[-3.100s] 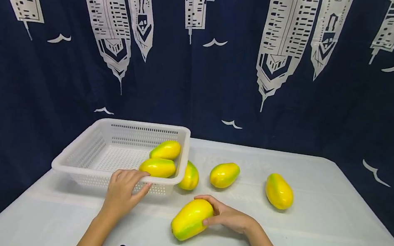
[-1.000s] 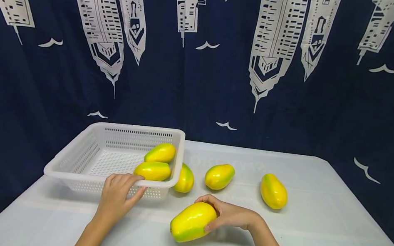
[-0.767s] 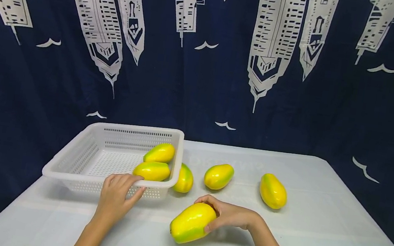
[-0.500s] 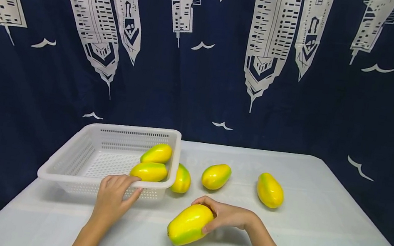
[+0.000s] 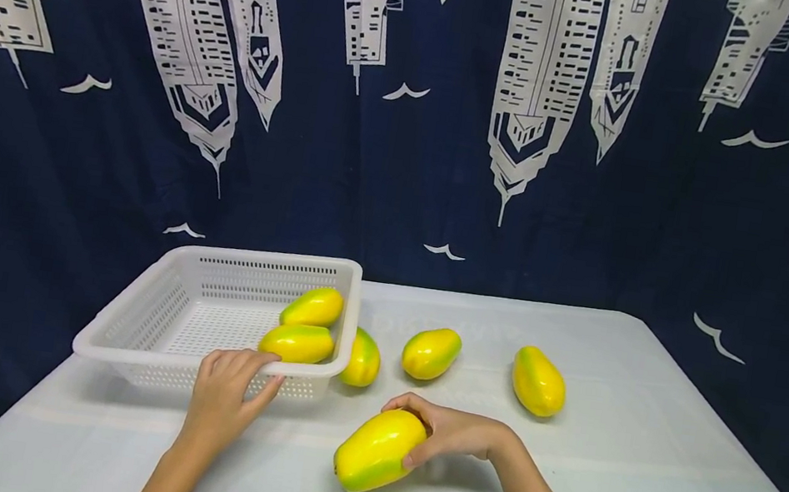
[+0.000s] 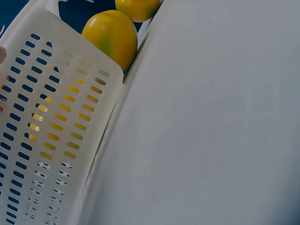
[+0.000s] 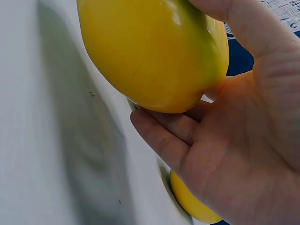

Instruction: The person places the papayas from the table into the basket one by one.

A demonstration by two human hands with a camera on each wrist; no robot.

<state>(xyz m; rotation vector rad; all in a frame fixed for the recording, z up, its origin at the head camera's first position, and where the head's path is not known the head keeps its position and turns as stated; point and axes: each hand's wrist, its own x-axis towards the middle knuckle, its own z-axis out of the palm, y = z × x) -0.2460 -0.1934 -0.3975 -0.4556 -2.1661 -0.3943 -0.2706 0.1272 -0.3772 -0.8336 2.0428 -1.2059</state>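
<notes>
My left hand [image 5: 222, 394] grips the front rim of a white perforated plastic basket [image 5: 122, 351], fingers over the edge and thumb outside. Two yellow-green papayas [image 5: 297, 343] lie in the basket's right end. In front of the basket's right corner, my right hand [image 5: 459, 436] holds another papaya [image 5: 376, 454] by its far end, thumb on the near side. In the right wrist view this papaya [image 7: 154, 51] fills the top, its shadow apart from it on the table; it seems slightly raised. Only a bit of the left hand shows at the left wrist view's edge.
One papaya [image 5: 362, 359] lies against the basket's right side, partly hidden by it. Two more, a middle papaya [image 5: 431, 354] and a right papaya [image 5: 539, 382], lie on the white table [image 5: 634, 481]. A dark blue printed curtain [image 5: 412, 173] hangs behind.
The whole head view has shifted slightly left. Since the oldest frame, the right hand has tilted the held papaya a little and moved it slightly right of the basket. The left hand stays on the rim.
</notes>
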